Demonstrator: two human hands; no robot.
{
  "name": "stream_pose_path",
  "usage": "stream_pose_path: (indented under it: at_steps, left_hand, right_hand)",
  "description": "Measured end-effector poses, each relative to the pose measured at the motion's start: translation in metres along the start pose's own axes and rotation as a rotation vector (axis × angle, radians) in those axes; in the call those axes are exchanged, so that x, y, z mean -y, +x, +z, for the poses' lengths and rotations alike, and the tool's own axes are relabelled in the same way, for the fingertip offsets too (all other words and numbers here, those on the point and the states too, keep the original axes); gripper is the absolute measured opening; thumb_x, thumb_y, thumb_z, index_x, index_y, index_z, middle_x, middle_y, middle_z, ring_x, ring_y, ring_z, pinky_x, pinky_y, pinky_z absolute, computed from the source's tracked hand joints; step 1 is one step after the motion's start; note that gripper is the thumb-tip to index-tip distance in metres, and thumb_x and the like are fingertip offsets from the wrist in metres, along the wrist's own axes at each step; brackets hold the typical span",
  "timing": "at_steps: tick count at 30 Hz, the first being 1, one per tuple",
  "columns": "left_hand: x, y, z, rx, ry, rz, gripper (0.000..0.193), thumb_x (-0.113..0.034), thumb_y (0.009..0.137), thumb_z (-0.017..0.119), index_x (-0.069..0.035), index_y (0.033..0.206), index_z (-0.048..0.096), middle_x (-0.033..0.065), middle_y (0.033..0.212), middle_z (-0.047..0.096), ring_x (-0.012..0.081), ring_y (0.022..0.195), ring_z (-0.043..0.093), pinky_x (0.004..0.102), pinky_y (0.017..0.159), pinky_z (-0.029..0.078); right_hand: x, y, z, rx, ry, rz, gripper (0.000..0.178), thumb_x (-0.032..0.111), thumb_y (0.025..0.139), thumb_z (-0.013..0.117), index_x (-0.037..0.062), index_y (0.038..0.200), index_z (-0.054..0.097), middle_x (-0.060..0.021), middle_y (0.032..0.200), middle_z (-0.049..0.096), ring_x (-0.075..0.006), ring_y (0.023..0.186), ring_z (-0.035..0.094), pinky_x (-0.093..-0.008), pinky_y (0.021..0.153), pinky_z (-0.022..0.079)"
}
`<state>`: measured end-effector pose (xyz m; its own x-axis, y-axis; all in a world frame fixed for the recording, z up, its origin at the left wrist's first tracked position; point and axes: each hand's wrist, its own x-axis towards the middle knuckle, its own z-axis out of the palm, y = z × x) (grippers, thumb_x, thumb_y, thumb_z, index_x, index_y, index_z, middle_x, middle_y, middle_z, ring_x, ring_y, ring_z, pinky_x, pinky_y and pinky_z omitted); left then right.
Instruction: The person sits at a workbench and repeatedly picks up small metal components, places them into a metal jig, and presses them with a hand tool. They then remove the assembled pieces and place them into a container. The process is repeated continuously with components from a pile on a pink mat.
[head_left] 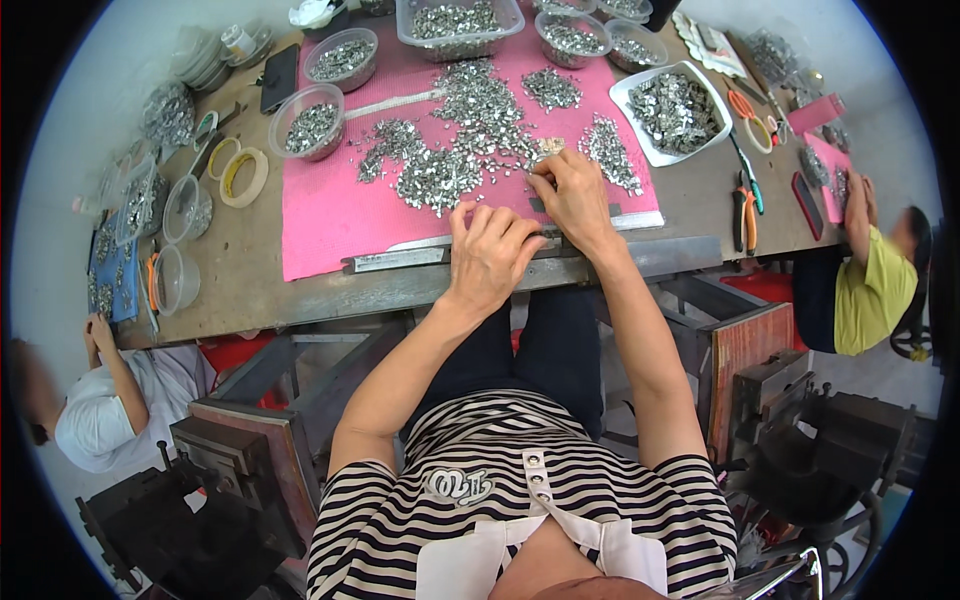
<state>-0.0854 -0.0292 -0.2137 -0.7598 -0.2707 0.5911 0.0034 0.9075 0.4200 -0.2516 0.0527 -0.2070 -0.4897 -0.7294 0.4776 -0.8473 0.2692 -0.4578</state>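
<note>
Small silvery metal pieces (440, 178) lie heaped on a pink ribbed mat (320, 225) in front of me. My left hand (488, 255) is at the mat's near edge, fingers bent and closed over a dark bar (555, 243); what they hold is hidden. My right hand (575, 200) is just right of it and farther in, thumb and forefinger pinched together beside the heap; anything between them is too small to name. A flat metal strip (400, 259) runs along the table edge, left of my left hand.
Round plastic tubs (308, 122) and a white tray (632, 100) hold more pieces. Tape rolls (243, 178) lie to the left. Orange-handled pliers (744, 215) and scissors (755, 115) lie right. Two people sit at the table's sides, one in a yellow shirt (870, 295).
</note>
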Motion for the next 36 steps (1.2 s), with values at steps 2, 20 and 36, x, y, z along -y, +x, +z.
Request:
stream_pose_path:
  at_steps: [2,20,36]
  left_hand:
    - [0.0,-0.001,0.003,-0.003,-0.011,0.003,0.02,-0.023,0.085,0.08,-0.011,0.1,0.073,0.0031,0.091,0.062,0.0239,0.092,0.058,0.0498,0.101,0.037]
    - [-0.001,0.004,-0.004,-0.002,-0.059,-0.079,0.009,-0.013,0.096,0.069,-0.01,0.103,0.075,0.0014,0.089,0.068,0.0216,0.086,0.063,0.0477,0.103,0.034]
    - [-0.002,0.003,-0.003,-0.005,-0.06,-0.076,0.009,-0.013,0.097,0.068,-0.009,0.101,0.074,0.0021,0.088,0.067,0.0222,0.087,0.062,0.0499,0.106,0.032]
  right_hand:
    - [-0.003,0.001,0.004,-0.013,-0.028,-0.022,0.007,0.011,0.086,0.076,0.0065,0.087,0.07,-0.0078,0.087,0.065,-0.0294,0.087,0.063,-0.0438,0.079,0.043]
    - [0.022,-0.063,-0.036,-0.006,0.111,-0.149,0.008,0.004,0.09,0.072,0.0034,0.097,0.069,-0.0084,0.093,0.062,-0.0279,0.088,0.059,-0.0395,0.08,0.042]
    - [-0.011,0.01,0.005,-0.024,-0.044,-0.017,0.009,0.012,0.086,0.077,0.0067,0.09,0.071,-0.0092,0.089,0.066,-0.0307,0.088,0.063,-0.0431,0.083,0.045]
